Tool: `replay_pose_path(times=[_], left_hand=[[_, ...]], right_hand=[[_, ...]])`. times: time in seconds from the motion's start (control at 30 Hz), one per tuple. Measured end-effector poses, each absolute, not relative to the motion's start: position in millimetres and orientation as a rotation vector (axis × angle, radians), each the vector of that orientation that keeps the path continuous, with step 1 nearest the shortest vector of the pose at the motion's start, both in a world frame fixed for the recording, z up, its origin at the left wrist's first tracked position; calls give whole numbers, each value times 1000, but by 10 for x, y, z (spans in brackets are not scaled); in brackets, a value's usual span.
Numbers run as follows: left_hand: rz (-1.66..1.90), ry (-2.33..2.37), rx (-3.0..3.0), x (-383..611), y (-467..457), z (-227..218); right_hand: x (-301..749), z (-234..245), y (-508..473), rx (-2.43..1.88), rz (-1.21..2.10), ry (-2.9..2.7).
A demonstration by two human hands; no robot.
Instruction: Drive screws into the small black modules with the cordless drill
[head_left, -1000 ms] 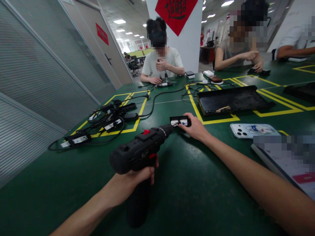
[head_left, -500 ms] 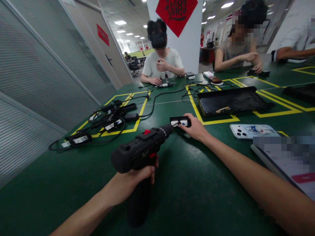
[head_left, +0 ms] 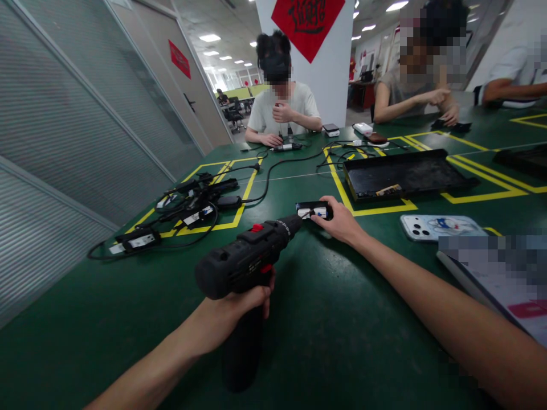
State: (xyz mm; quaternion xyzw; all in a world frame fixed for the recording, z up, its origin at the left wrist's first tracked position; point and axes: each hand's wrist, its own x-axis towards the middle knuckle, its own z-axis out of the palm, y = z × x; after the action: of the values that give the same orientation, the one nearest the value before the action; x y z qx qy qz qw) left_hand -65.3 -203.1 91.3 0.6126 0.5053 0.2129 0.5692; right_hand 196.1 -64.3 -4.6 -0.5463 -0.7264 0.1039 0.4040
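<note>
My left hand (head_left: pixel 245 302) is wrapped round the grip of a black cordless drill (head_left: pixel 243 259) with red switches. The drill points away from me and to the right. Its bit reaches the near side of a small black case (head_left: pixel 305 206) with white labels or inner parts, too small to make out. On the right end of that case, my right hand (head_left: pixel 339 221) is closed, thumb in front and fingers behind, bracing it on the green table (head_left: pixel 316 319). Whether the bit sits in a screw cannot be seen.
Black power adapters (head_left: pixel 199 213) with tangled cables lie in a yellow-taped area at left. A shallow black tray (head_left: pixel 410 173) stands at back right. Nearer lie a phone (head_left: pixel 442 228) and a pale flat object (head_left: pixel 496 290). A person (head_left: pixel 282 108) sits opposite; others sit at right.
Almost nothing differs. The view has shifted very slightly; the drill and the small black case keep their places against each other.
</note>
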Motion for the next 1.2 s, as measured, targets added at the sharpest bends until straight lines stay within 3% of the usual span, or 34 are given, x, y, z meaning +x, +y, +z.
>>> replay_pose_path(times=[1.2], left_hand=[[529, 1168, 1416, -616, -2035, 925]], right_hand=[[1963, -10, -664, -1402, 290, -1824]])
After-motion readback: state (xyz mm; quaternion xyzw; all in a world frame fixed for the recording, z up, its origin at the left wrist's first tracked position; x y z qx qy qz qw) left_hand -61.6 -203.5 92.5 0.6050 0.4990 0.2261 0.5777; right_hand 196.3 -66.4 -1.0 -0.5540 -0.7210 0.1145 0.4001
